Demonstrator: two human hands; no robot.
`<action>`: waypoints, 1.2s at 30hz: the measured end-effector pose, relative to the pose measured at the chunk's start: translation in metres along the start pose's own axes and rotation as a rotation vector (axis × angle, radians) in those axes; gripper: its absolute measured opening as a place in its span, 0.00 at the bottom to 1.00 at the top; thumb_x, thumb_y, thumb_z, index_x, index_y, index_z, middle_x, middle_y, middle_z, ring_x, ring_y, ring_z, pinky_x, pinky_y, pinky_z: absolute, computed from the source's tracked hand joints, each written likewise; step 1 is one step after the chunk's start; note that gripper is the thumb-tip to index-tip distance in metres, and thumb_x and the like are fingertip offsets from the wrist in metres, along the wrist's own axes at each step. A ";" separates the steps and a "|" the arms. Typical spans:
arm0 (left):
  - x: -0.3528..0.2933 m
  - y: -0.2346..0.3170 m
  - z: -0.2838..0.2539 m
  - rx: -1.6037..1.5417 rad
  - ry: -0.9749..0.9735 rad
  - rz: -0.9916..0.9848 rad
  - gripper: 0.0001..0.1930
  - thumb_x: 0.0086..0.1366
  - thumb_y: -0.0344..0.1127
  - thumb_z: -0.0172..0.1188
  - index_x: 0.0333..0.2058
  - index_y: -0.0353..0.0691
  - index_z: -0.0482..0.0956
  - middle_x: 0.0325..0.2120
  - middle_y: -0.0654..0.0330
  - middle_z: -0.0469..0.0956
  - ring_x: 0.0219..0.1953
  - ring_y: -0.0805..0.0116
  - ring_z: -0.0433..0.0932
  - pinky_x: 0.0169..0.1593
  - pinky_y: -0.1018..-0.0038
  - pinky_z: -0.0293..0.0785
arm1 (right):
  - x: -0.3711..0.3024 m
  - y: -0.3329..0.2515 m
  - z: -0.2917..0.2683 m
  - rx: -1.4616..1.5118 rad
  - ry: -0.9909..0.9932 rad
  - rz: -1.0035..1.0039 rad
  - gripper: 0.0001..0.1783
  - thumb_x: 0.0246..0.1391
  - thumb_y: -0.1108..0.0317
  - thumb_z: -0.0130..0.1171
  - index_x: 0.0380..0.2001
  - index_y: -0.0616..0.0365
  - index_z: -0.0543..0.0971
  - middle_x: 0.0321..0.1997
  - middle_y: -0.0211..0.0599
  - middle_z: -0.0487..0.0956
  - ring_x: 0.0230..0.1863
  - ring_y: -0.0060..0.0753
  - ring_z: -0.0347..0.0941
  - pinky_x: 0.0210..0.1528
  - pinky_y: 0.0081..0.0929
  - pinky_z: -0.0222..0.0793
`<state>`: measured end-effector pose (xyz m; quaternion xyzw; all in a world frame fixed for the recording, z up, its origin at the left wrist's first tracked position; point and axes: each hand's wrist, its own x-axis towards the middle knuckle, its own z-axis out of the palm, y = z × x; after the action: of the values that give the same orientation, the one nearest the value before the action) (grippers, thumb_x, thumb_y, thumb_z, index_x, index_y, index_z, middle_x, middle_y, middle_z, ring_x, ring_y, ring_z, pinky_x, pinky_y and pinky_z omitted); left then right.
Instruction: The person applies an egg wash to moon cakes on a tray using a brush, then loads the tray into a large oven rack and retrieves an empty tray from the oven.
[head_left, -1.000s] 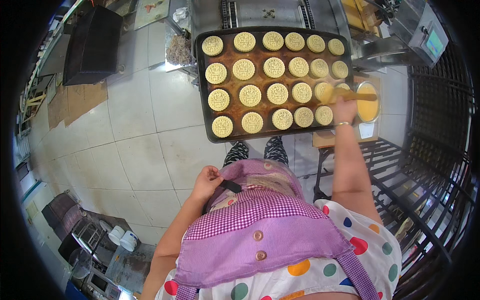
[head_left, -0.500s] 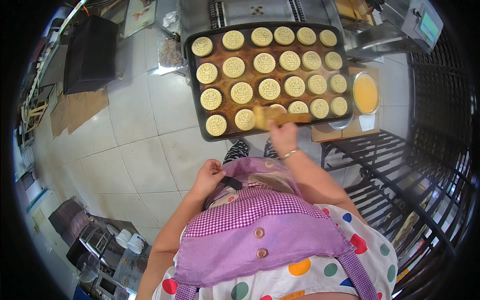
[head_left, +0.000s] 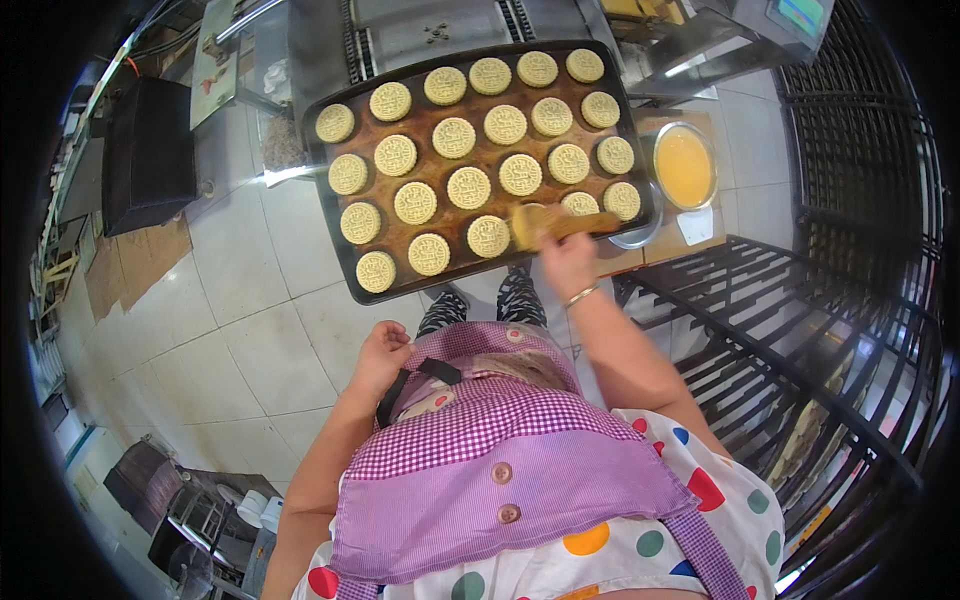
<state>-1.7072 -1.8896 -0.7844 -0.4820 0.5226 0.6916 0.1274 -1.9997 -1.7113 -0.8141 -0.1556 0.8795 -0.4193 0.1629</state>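
A large dark baking tray (head_left: pixel 330 215) lies ahead of me, with rows of round pale-yellow cakes (head_left: pixel 468 187) with stamped tops. My right hand (head_left: pixel 570 262) grips a wide pastry brush (head_left: pixel 585 222) by its flat wooden handle. Its yellow-stained bristles are over the tray's near row, blurred and partly covering a cake there. My left hand (head_left: pixel 385 357) is held near my waist, left of the apron (head_left: pixel 500 400), its fingers curled with nothing visible in them. A bowl of orange-yellow liquid (head_left: pixel 685 165) stands right of the tray.
A white flat piece (head_left: pixel 695 226) lies by the bowl, and another bowl's rim (head_left: pixel 642 232) shows beside the tray's right edge. Black metal racks (head_left: pixel 760 320) stand on the right. Behind the tray is a metal machine with chains (head_left: pixel 430 35). A black box (head_left: pixel 150 155) sits at left.
My view has shifted, so the tray now appears farther left and slanted. Along the near row, the brush has moved right by about one cake. My left hand stays near my waist.
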 end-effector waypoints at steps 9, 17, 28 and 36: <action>0.008 -0.015 0.018 0.057 -0.001 -0.013 0.17 0.52 0.21 0.61 0.40 0.33 0.68 0.33 0.59 0.72 0.35 0.73 0.72 0.38 0.79 0.72 | 0.077 0.052 -0.116 -0.008 0.159 0.053 0.16 0.50 0.72 0.54 0.44 0.62 0.71 0.40 0.45 0.78 0.42 0.42 0.76 0.44 0.34 0.70; 0.012 0.019 0.045 0.037 -0.025 -0.002 0.16 0.52 0.21 0.60 0.40 0.33 0.68 0.33 0.60 0.71 0.35 0.73 0.72 0.40 0.79 0.71 | 0.052 0.009 -0.069 0.020 -0.095 0.045 0.22 0.46 0.64 0.57 0.47 0.54 0.72 0.37 0.49 0.79 0.41 0.49 0.76 0.44 0.37 0.70; 0.000 -0.029 -0.005 -0.099 0.051 -0.023 0.15 0.53 0.19 0.58 0.39 0.36 0.67 0.33 0.62 0.70 0.37 0.73 0.71 0.42 0.79 0.70 | 0.038 -0.001 -0.016 -0.079 -0.129 -0.022 0.15 0.49 0.68 0.56 0.42 0.60 0.74 0.38 0.48 0.79 0.40 0.45 0.76 0.42 0.32 0.70; -0.016 -0.056 -0.055 -0.271 0.224 -0.026 0.16 0.53 0.19 0.59 0.39 0.37 0.67 0.32 0.64 0.70 0.35 0.74 0.70 0.43 0.78 0.69 | -0.043 -0.154 0.162 -0.250 -0.904 -0.515 0.15 0.49 0.62 0.53 0.36 0.63 0.73 0.28 0.54 0.77 0.31 0.54 0.75 0.36 0.43 0.71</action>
<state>-1.6316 -1.9067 -0.8045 -0.5754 0.4294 0.6959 0.0112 -1.8728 -1.8972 -0.7826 -0.5499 0.6980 -0.2286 0.3975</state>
